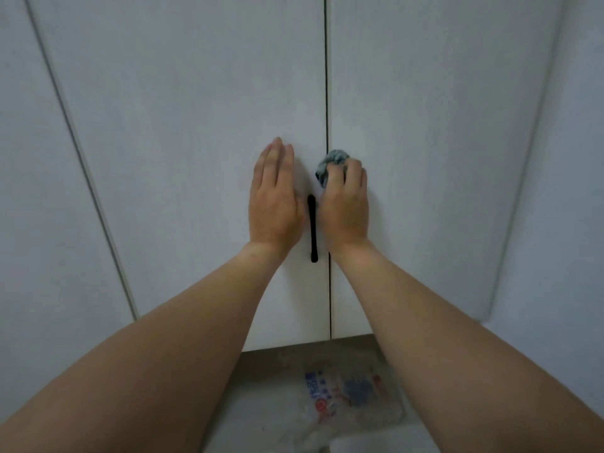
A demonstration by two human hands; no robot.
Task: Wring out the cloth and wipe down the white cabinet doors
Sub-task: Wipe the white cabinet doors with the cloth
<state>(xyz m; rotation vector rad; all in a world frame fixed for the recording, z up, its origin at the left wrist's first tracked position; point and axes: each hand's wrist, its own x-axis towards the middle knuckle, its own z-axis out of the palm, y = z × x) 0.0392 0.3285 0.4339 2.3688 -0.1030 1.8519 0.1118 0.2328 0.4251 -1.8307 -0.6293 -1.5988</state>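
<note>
Against the white cabinet front, two bare hands are raised side by side, one on each of the two doors nearest the middle. Two doors meet at a thin dark seam: the left door point(196, 125) and the right door point(425, 125). One more white panel point(39, 191) shows at the far left edge and another at the far right. One black handle point(312, 228) runs upright on the left door, just beside the seam and between the two wrists. One cloth is in view.

Doors are smooth, matte and white, tilted away by the wide lens. Below their lower edge lies a grey floor point(261, 380), and on it one crumpled clear plastic bag point(349, 397) with blue and red print, blurred beyond reading.

The left hand point(274, 204) lies flat on the left door, fingers straight and together, holding nothing. The right hand point(346, 204) has its fingers curled over the cloth point(328, 165), a bunched blue-grey wad pressed to the right door just past the seam. Most of the cloth sticks out above and to the left of the fingertips, above the top of the handle.
</note>
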